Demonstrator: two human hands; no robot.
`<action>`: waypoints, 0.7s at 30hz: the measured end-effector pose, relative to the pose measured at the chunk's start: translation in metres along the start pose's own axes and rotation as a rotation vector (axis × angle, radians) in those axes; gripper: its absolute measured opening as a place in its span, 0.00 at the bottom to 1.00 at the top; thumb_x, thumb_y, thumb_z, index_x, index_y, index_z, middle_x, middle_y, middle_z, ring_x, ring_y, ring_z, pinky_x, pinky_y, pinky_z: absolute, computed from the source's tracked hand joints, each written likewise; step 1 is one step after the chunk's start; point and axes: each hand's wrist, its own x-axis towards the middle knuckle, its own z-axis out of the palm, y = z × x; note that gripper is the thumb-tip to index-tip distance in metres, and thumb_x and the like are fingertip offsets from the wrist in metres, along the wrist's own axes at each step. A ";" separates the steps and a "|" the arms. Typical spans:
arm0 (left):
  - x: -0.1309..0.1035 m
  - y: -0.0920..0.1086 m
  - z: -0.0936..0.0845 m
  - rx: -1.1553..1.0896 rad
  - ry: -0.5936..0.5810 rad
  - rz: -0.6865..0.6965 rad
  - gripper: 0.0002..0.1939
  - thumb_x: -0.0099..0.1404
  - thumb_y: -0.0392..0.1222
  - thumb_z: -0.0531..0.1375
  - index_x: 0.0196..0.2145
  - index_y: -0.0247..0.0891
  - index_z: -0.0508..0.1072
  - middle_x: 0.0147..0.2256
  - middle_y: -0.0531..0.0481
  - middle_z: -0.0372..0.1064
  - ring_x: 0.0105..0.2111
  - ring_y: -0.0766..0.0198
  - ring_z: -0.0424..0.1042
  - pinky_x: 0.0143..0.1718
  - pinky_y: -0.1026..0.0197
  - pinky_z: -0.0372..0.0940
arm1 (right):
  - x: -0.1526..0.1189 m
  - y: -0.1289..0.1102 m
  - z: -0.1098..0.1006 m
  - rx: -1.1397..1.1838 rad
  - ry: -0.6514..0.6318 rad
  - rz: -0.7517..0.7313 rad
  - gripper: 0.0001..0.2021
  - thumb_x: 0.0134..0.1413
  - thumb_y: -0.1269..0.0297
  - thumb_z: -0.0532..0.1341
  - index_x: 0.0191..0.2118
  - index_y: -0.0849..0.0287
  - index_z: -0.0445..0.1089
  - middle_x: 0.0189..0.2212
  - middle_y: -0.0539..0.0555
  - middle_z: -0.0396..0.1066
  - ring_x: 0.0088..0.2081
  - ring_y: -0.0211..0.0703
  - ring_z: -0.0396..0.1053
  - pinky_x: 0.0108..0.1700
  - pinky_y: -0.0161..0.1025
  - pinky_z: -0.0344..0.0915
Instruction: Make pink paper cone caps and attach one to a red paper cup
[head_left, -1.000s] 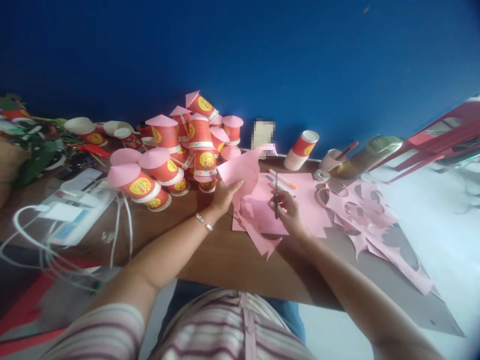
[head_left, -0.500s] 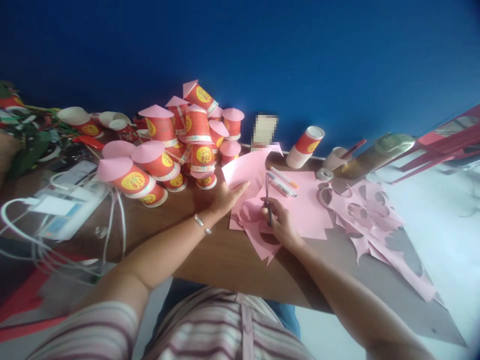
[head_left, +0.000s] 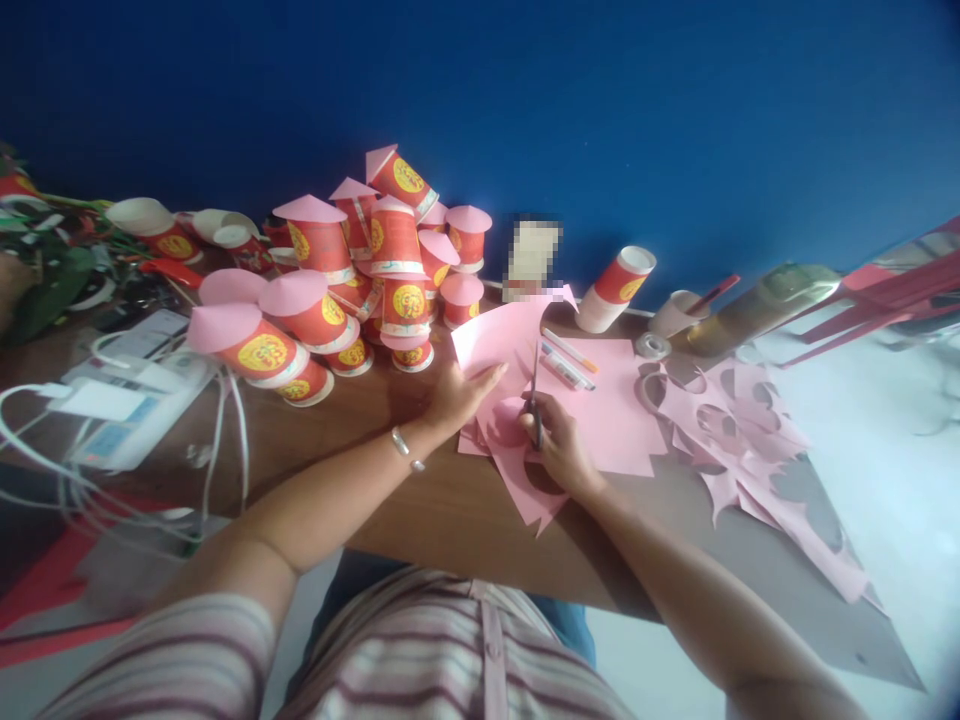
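Note:
My left hand (head_left: 463, 398) grips the left edge of a curved pink paper sheet (head_left: 499, 335), its thumb lying on top. My right hand (head_left: 559, 440) is closed around dark-handled scissors (head_left: 534, 420), whose blades point away from me at the cut edge of that sheet. A rounded pink piece (head_left: 508, 422) lies just left of the scissors' handles. Beneath are more pink sheets (head_left: 619, 400), with markers (head_left: 566, 368) resting on them.
Red cups with pink cone tops (head_left: 319, 250) are piled at the back left. White cables and a power strip (head_left: 124, 425) lie left. Pink scraps (head_left: 731, 430), a tape roll (head_left: 652, 346) and a red-and-white cup (head_left: 616, 290) are on the right.
The scissors' blades have shifted slightly and the pink sheet has moved a little to the right with my left hand. The camera view has shifted slightly.

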 end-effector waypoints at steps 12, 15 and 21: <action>-0.004 0.003 0.003 0.145 0.008 0.038 0.22 0.57 0.53 0.73 0.42 0.33 0.80 0.44 0.38 0.81 0.47 0.48 0.79 0.56 0.47 0.72 | -0.001 0.001 0.000 -0.008 0.011 0.000 0.16 0.64 0.52 0.60 0.51 0.56 0.69 0.34 0.52 0.76 0.32 0.42 0.71 0.33 0.38 0.69; -0.005 0.005 0.003 0.166 0.007 0.029 0.22 0.58 0.54 0.73 0.40 0.33 0.81 0.40 0.39 0.81 0.43 0.49 0.80 0.52 0.48 0.74 | -0.001 0.000 0.000 -0.031 0.013 -0.023 0.14 0.65 0.52 0.60 0.48 0.55 0.69 0.33 0.51 0.75 0.32 0.42 0.71 0.35 0.38 0.68; -0.006 0.006 0.004 0.150 -0.001 0.048 0.19 0.58 0.53 0.73 0.37 0.33 0.81 0.37 0.41 0.81 0.41 0.52 0.79 0.50 0.50 0.74 | -0.002 -0.003 -0.001 -0.049 0.007 -0.041 0.13 0.67 0.51 0.58 0.47 0.55 0.68 0.33 0.52 0.74 0.32 0.42 0.70 0.36 0.40 0.69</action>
